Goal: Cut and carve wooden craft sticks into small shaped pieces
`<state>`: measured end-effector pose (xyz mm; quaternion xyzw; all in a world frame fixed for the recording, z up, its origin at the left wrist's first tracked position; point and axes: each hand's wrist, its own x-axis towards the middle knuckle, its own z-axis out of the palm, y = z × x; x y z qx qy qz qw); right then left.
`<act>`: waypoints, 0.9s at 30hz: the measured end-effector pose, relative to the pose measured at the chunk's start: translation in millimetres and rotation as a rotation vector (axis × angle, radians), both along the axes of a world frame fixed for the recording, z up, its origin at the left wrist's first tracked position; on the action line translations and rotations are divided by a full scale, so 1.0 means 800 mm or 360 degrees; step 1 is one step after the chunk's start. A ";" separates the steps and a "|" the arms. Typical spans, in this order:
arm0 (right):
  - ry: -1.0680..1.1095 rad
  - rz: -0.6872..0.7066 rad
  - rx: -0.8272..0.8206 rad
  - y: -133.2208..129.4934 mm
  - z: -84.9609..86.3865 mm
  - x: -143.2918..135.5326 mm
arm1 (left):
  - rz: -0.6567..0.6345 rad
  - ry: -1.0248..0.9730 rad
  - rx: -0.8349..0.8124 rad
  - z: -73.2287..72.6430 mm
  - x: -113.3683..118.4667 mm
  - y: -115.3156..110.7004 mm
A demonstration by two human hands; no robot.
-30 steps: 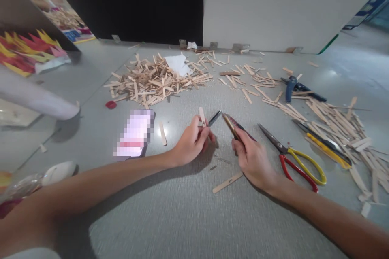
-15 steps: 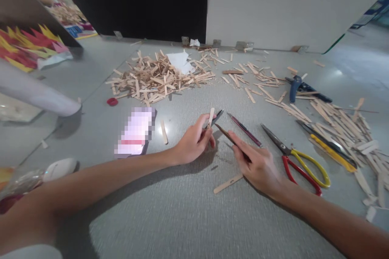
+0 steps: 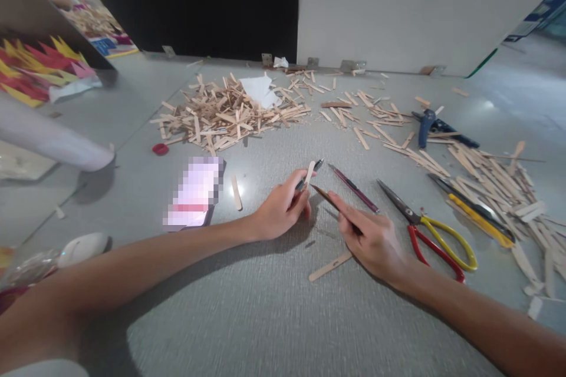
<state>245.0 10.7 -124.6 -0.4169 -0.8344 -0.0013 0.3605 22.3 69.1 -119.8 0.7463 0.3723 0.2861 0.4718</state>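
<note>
My left hand (image 3: 285, 206) pinches a short pale wooden stick (image 3: 310, 173), which stands up tilted between thumb and fingers. A dark pen-like tool (image 3: 319, 163) lies behind the stick; whether the hand holds it too is unclear. My right hand (image 3: 369, 232) is closed on thin dark tweezers (image 3: 326, 197), their tips pointing left, close to the left fingers. Below the right hand a wooden stick with a hole (image 3: 329, 266) lies on the table. Just beyond it is a dark red pen (image 3: 354, 188).
Scissors with red and yellow handles (image 3: 415, 218), a yellow cutter (image 3: 477, 215) and blue pliers (image 3: 427, 128) lie right. A heap of sticks (image 3: 221, 112) is at the back, a phone (image 3: 194, 191) left, and a white roll (image 3: 53, 135) far left.
The stick in my left hand has tilted further to the right. The right hand and tweezers have barely moved; the whole view has shifted slightly.
</note>
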 end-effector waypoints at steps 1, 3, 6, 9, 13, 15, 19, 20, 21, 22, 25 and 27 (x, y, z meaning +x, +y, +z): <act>-0.0004 0.0011 0.0000 0.000 0.001 0.000 | -0.0003 0.0002 0.0005 0.000 0.000 0.000; -0.0010 0.0029 0.0001 0.000 0.002 0.000 | -0.0009 0.0001 0.0006 0.000 0.001 0.000; -0.0028 0.0033 0.0006 0.000 0.002 0.000 | -0.0041 -0.0023 0.0003 0.000 0.000 -0.001; -0.0052 0.0029 0.0018 0.000 -0.001 0.001 | -0.0085 -0.0036 0.0048 0.000 -0.001 0.000; -0.0164 0.0049 0.0080 -0.001 -0.004 0.003 | -0.0065 -0.0004 0.0202 -0.003 -0.004 0.001; -0.0311 0.0030 0.0157 -0.003 -0.005 0.004 | -0.0062 0.0021 0.0270 -0.005 -0.005 0.001; -0.0672 -0.0064 0.0325 -0.009 -0.003 0.002 | -0.0099 0.0078 0.0343 -0.010 -0.005 -0.001; -0.0739 -0.0080 0.0343 -0.011 -0.002 0.000 | -0.0084 0.0113 0.0347 -0.010 -0.005 -0.002; -0.0786 -0.0095 0.0350 -0.013 0.000 -0.001 | -0.0058 0.0160 0.0346 -0.010 -0.004 -0.003; -0.0816 -0.0101 0.0343 -0.014 0.001 -0.003 | -0.0028 0.0210 0.0344 -0.010 -0.003 -0.004; -0.0800 -0.0075 0.0276 -0.019 0.002 -0.007 | 0.0045 0.0364 0.0346 -0.010 -0.001 -0.007; -0.0725 -0.0047 0.0186 -0.022 0.000 -0.008 | 0.0069 0.0433 0.0370 -0.011 0.000 -0.008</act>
